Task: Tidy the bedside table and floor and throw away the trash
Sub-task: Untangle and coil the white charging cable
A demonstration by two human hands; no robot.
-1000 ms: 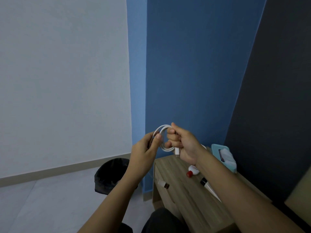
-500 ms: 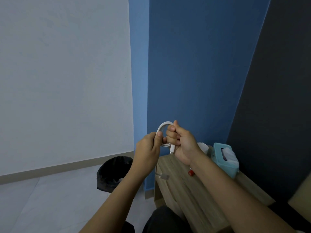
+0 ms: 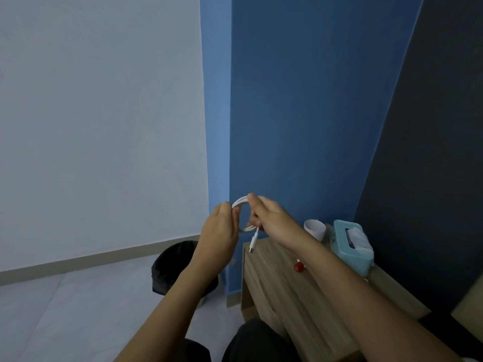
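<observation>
From the head view, a thin white charging cable (image 3: 241,202), wound into a small round coil, is held up in the air between both hands, above the near corner of the light wooden bedside table (image 3: 264,278). The left hand (image 3: 222,228) is closed on the coil's left side, thumb and fingers pinching the loops together, seemingly so the turns cannot spring apart. The right hand (image 3: 269,218) is closed on the right side of the coil, fingers curled through and around the loops, which is judged to be a winding grip. A short tail is left hanging below the right hand, ending in a small metal plug (image 3: 251,249) just over the table edge; that free end lies outside both grips.

On the table, a white paper cup (image 3: 315,228) is seen beside a teal tissue box (image 3: 350,246) against the blue wall, and a small red-capped item (image 3: 298,266) is partly hidden behind the right forearm. A round black trash bin (image 3: 170,267) is placed on the pale floor to the left of the table, close enough for throwing things away.
</observation>
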